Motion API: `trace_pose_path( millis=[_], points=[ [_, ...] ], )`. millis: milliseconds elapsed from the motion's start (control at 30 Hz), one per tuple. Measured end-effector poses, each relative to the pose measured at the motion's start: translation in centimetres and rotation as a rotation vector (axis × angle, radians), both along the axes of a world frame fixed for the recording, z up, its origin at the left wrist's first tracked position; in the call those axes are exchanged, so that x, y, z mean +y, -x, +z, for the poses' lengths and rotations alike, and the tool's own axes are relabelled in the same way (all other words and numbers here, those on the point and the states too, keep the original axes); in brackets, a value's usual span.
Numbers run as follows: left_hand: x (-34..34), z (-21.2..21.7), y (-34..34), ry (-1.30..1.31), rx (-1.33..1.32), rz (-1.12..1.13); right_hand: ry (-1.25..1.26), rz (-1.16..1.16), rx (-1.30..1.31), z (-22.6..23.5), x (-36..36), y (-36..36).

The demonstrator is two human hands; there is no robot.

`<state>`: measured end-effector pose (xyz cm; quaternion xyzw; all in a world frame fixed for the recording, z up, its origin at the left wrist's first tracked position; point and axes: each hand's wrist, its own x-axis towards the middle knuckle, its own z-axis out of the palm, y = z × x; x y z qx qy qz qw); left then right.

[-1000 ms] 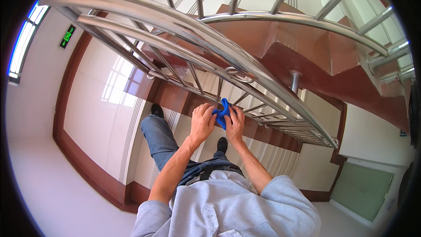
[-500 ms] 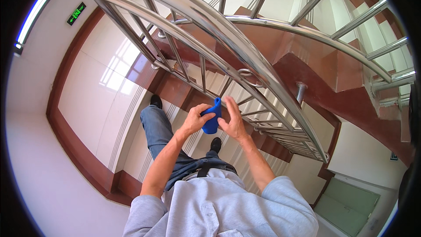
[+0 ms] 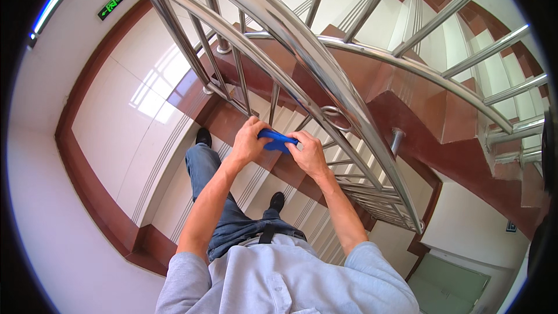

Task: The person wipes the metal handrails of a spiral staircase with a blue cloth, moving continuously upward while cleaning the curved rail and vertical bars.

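A blue cloth (image 3: 278, 141) is stretched between my two hands, folded along its upper edge. My left hand (image 3: 250, 141) pinches its left end, fingers bent over the top and thumb beneath. At the other end, my right hand (image 3: 308, 153) grips the cloth between thumb and fingers. Both hands are in front of my waist, above the stair steps, just short of the metal handrail (image 3: 302, 52). Neither hand touches the rail.
The steel railing curves from the upper left down to the lower right. Beyond it, more stairs (image 3: 360, 9) climb, edged in dark red. A tiled landing (image 3: 116, 139) lies at the left beside a white wall (image 3: 35, 197). My shoes (image 3: 277, 200) stand on different steps.
My right hand has closed on the cloth's right end, where its fingers were raised apart before. The cloth has turned from upright to nearly level between my hands.
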<state>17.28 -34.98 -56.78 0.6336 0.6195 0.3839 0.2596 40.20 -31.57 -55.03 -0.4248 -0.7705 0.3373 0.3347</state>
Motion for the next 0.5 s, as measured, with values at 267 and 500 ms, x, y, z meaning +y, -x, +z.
trace_pose_path(
  millis=[267,500],
  points=[
    [8.1,0.4,0.9,-0.307,0.154,0.389,-0.334,-0.154,-0.063,0.4,5.5,5.5],
    [9.4,-2.7,-3.8,-0.089,-0.301,0.608,-0.378,-0.175,0.072,-0.5,7.2,6.7]
  ],
)
